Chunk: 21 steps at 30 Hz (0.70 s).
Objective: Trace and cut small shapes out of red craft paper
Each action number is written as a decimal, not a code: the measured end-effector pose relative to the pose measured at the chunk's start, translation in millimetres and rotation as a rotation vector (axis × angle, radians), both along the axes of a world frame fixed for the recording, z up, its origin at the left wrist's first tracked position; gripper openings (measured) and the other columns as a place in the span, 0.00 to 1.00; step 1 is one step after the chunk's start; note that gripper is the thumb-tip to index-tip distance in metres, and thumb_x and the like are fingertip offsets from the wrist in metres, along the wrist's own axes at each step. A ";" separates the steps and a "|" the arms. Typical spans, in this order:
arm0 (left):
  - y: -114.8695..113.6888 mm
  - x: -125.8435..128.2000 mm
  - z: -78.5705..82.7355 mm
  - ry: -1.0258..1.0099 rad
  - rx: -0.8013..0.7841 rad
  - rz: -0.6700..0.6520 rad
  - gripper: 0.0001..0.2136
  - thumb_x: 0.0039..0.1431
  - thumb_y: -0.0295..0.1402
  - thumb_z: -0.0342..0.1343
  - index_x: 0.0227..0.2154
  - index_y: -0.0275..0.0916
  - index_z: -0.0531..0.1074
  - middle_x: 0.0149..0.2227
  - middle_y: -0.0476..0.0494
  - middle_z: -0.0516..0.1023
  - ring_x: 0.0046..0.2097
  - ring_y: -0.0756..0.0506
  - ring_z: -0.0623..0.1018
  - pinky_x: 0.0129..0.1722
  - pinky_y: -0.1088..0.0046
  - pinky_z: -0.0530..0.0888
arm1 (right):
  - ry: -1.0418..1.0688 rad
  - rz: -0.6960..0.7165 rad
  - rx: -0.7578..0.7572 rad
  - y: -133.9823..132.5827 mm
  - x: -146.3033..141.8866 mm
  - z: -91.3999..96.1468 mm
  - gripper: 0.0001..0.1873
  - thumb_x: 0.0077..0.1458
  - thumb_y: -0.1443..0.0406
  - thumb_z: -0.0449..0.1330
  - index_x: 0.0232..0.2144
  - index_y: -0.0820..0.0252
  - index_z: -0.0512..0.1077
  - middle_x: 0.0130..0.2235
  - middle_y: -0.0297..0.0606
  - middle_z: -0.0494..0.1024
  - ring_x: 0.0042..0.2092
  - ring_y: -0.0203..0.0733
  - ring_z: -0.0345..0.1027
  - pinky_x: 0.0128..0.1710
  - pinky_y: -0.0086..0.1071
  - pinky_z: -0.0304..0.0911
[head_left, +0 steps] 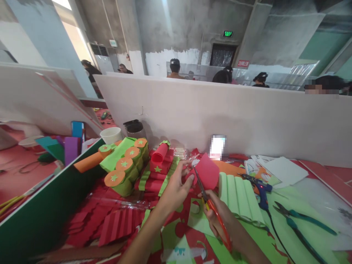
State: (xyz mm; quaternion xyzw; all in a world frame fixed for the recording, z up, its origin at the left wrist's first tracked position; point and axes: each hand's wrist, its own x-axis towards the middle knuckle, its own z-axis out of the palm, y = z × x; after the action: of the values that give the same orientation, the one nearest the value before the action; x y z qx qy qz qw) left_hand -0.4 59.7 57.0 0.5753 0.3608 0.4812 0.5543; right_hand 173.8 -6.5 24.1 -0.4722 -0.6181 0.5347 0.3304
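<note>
My left hand [176, 187] pinches a piece of red foam sheet [207, 172] by its left edge and holds it up over the table. In my right hand [217, 214] is a pair of red-handled scissors [210, 203], fingers closed through the handles. Their blades point up and away, and the tips meet the red sheet's left edge. Below both hands lie green and red paper scraps [178, 227].
Green rolls with orange star ends [125, 167] and red rolls [161, 161] stand at the left. Pleated green paper [239, 194], a blue glue gun [261, 189] and teal pliers [299, 220] lie at the right. A white partition [220, 110] stands behind, with people beyond it.
</note>
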 end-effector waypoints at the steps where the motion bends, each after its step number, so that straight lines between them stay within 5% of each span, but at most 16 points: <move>1: 0.1 -0.1 -0.1 -0.001 -0.004 -0.005 0.19 0.62 0.40 0.54 0.53 0.41 0.61 0.42 0.43 0.73 0.38 0.48 0.74 0.36 0.74 0.75 | 0.015 0.006 -0.012 0.2 0.8 -2.2 0.36 0.55 0.36 0.49 0.51 0.56 0.61 0.24 0.24 0.58 0.18 0.27 0.47 0.16 0.22 0.47; 9: 2.7 -2.2 -3.1 -0.005 -0.039 -0.029 0.19 0.61 0.40 0.54 0.52 0.41 0.60 0.33 0.49 0.70 0.33 0.50 0.70 0.33 0.75 0.74 | 0.087 0.015 -0.094 0.4 4.5 -7.4 0.27 0.59 0.44 0.54 0.52 0.53 0.60 0.27 0.24 0.62 0.16 0.25 0.48 0.14 0.20 0.48; 21: 2.0 -7.5 2.1 0.065 -0.024 -0.067 0.18 0.62 0.40 0.54 0.52 0.42 0.60 0.34 0.49 0.70 0.34 0.50 0.72 0.35 0.74 0.71 | -0.041 0.096 0.009 0.5 8.3 -1.6 0.33 0.58 0.38 0.47 0.52 0.55 0.58 0.26 0.24 0.59 0.19 0.26 0.47 0.17 0.20 0.50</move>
State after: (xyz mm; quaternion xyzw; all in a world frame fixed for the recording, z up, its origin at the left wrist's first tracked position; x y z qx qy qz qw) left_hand -7.9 61.7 59.1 0.5958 0.3648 0.4392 0.5648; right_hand 182.1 -5.9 22.5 -0.4515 -0.6491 0.5372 0.2936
